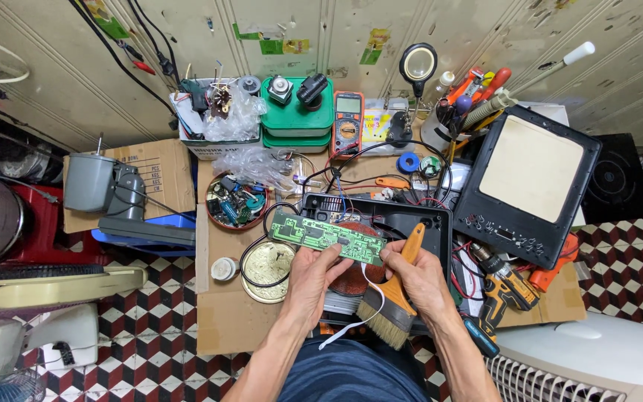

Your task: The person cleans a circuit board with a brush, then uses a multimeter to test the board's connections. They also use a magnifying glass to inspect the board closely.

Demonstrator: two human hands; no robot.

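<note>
A: Grip status?

B: Left hand (308,277) pinches the green circuit board (327,237) at its lower edge, thumb on top. Right hand (418,281) is closed on the paintbrush (394,301) with the wooden handle and also touches the board's right end with its fingertips.

A: Where's the board?

B: Held tilted above the open black appliance base (411,219), which sits on the cardboard-covered bench (225,320). White ribbon cable (351,324) hangs below the hands.

A: Around it?

B: Round metal lid (266,260) just left of the left hand, bowl of small parts (234,201) beyond it. Cordless drill (504,286) to the right, black cooktop panel (530,186) above that. Multimeter (348,119) at the back wall.
</note>
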